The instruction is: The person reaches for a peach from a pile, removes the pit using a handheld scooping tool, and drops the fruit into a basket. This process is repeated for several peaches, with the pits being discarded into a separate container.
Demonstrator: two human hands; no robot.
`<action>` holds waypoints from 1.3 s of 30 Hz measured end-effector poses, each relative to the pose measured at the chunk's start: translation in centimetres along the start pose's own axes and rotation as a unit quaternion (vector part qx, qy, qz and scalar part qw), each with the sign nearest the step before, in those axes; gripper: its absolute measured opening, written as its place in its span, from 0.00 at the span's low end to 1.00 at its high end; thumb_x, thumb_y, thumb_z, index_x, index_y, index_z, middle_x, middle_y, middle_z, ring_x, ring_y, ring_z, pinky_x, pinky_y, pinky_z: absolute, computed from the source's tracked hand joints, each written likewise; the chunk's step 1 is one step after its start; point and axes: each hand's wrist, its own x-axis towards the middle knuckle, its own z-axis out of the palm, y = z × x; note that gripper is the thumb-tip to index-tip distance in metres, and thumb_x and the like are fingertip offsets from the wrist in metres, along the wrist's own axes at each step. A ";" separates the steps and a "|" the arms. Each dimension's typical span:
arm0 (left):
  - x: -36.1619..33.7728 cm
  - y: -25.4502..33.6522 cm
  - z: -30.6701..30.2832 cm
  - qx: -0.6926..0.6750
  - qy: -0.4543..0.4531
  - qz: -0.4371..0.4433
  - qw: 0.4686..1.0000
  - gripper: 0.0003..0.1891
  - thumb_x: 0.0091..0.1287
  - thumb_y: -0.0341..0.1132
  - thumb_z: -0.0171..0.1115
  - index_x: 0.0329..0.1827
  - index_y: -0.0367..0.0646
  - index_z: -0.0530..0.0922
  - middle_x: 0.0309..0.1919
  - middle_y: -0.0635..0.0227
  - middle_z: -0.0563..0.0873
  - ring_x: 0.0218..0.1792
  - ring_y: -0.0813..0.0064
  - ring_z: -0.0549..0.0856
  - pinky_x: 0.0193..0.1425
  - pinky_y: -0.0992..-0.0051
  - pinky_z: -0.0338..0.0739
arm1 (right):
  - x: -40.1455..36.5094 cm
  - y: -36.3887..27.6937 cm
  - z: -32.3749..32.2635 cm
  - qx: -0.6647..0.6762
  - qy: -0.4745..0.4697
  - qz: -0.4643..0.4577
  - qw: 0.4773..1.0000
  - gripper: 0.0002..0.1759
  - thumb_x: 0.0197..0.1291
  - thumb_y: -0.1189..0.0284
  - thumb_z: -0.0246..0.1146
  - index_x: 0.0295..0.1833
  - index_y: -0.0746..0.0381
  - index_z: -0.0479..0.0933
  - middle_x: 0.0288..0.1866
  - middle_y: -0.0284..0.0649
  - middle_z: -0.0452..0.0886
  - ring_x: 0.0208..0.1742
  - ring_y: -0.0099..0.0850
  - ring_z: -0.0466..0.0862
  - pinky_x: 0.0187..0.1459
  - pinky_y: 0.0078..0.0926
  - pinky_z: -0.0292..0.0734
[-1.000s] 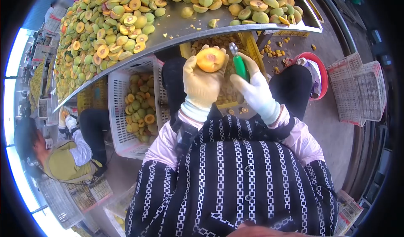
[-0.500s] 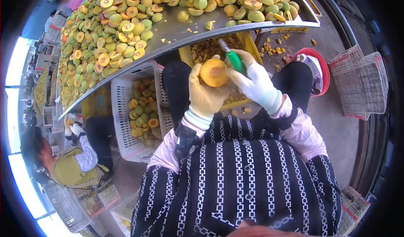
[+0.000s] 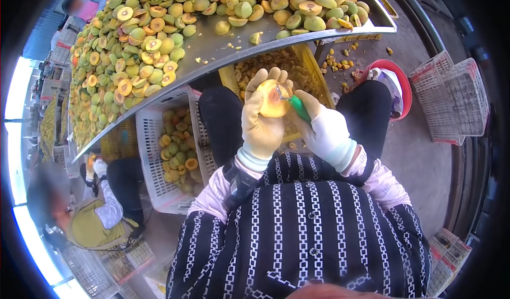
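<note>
While our left hand (image 3: pixel 263 131) cradles a halved fruit (image 3: pixel 271 105), fingers curled up around its far edge, our right hand (image 3: pixel 330 131) is closed round a green-handled tool (image 3: pixel 300 109), whose metal tip appears to meet the middle of the cut face. We hold both above a yellow crate (image 3: pixel 314 75) of orange and brownish pieces. Ahead of us, a metal surface (image 3: pixel 204 41) bears a heap of halved fruits (image 3: pixel 133 44). To our left stands a white crate (image 3: pixel 150 150) with more fruit; to our right, a red tub (image 3: pixel 406 94).
</note>
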 end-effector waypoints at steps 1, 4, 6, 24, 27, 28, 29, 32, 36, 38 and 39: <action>-0.1 -0.1 -0.1 0.026 0.006 0.012 1.000 0.22 0.71 0.39 0.51 0.66 0.41 0.68 0.63 0.55 0.74 0.67 0.54 0.70 0.75 0.53 0.58 | 0.0 -0.1 0.0 0.000 -0.001 -0.001 1.000 0.24 0.56 0.72 0.67 0.58 0.63 0.71 0.32 0.49 0.82 0.29 0.46 0.84 0.29 0.35 0.78; -0.2 -0.2 0.0 0.058 0.020 0.026 0.998 0.21 0.73 0.43 0.49 0.65 0.43 0.69 0.63 0.54 0.74 0.66 0.52 0.71 0.74 0.52 0.60 | 0.1 -0.4 0.1 -0.026 -0.008 -0.011 1.000 0.23 0.56 0.71 0.66 0.58 0.63 0.71 0.29 0.46 0.81 0.26 0.44 0.83 0.27 0.35 0.78; -0.3 -0.4 0.0 0.063 0.028 0.027 0.997 0.20 0.74 0.44 0.48 0.64 0.43 0.69 0.62 0.54 0.75 0.65 0.53 0.71 0.73 0.53 0.61 | 0.1 -0.8 0.2 -0.062 -0.025 -0.011 0.998 0.19 0.57 0.70 0.65 0.53 0.63 0.71 0.26 0.44 0.80 0.24 0.44 0.82 0.25 0.36 0.77; -0.5 1.8 1.0 0.215 0.101 0.044 0.970 0.20 0.74 0.49 0.45 0.55 0.40 0.71 0.48 0.54 0.82 0.49 0.58 0.83 0.57 0.58 0.78 | -0.7 -2.2 2.8 0.093 -0.140 0.052 0.984 0.14 0.57 0.71 0.62 0.41 0.64 0.65 0.20 0.52 0.76 0.23 0.52 0.80 0.24 0.44 0.75; 0.5 2.5 -0.8 0.161 0.110 -0.051 0.979 0.23 0.74 0.51 0.45 0.55 0.38 0.73 0.48 0.53 0.83 0.49 0.57 0.83 0.56 0.58 0.78 | -0.2 -1.4 3.0 0.123 -0.174 0.066 0.975 0.16 0.56 0.71 0.62 0.43 0.66 0.65 0.22 0.54 0.77 0.26 0.54 0.80 0.27 0.45 0.75; 0.9 3.0 -1.6 0.134 0.096 -0.128 0.978 0.23 0.74 0.50 0.45 0.56 0.38 0.73 0.49 0.53 0.83 0.49 0.57 0.83 0.56 0.58 0.78 | 0.2 -1.1 2.9 0.141 -0.192 0.085 0.968 0.17 0.55 0.70 0.62 0.44 0.67 0.65 0.23 0.54 0.77 0.27 0.54 0.80 0.27 0.44 0.75; 1.3 3.5 -2.1 0.148 0.073 -0.178 0.970 0.24 0.74 0.50 0.45 0.56 0.36 0.73 0.50 0.52 0.82 0.49 0.56 0.83 0.56 0.57 0.78 | 0.5 -0.6 2.5 0.165 -0.225 0.107 0.954 0.19 0.55 0.69 0.63 0.47 0.68 0.65 0.23 0.55 0.77 0.29 0.54 0.81 0.29 0.43 0.76; 0.8 2.9 -1.7 0.145 0.065 -0.099 0.982 0.24 0.74 0.50 0.46 0.56 0.36 0.73 0.51 0.52 0.82 0.50 0.55 0.83 0.57 0.57 0.77 | 1.2 0.6 1.9 0.119 -0.263 0.089 0.953 0.20 0.57 0.65 0.63 0.48 0.66 0.67 0.25 0.54 0.78 0.30 0.53 0.82 0.32 0.41 0.77; 0.5 1.8 -2.3 0.138 0.096 -0.042 0.985 0.24 0.74 0.51 0.46 0.54 0.37 0.74 0.50 0.53 0.82 0.52 0.56 0.82 0.58 0.57 0.76 | 0.8 -0.2 2.6 -0.005 -0.194 0.068 0.979 0.19 0.59 0.62 0.64 0.46 0.64 0.69 0.25 0.51 0.80 0.30 0.51 0.83 0.31 0.41 0.77; 0.5 1.4 -2.4 0.121 0.131 -0.067 0.982 0.24 0.74 0.51 0.45 0.53 0.37 0.74 0.47 0.53 0.82 0.50 0.56 0.83 0.58 0.57 0.77 | 0.7 -0.7 2.6 -0.035 -0.205 0.078 0.975 0.17 0.60 0.62 0.64 0.44 0.64 0.70 0.27 0.50 0.80 0.29 0.50 0.83 0.30 0.41 0.76; 0.5 1.3 -2.0 0.129 0.163 -0.063 0.976 0.22 0.74 0.50 0.47 0.50 0.37 0.75 0.43 0.54 0.83 0.44 0.59 0.84 0.51 0.61 0.80 | 0.6 -0.7 2.6 -0.040 -0.208 0.078 0.974 0.17 0.60 0.63 0.64 0.44 0.64 0.70 0.27 0.51 0.80 0.28 0.49 0.82 0.29 0.40 0.76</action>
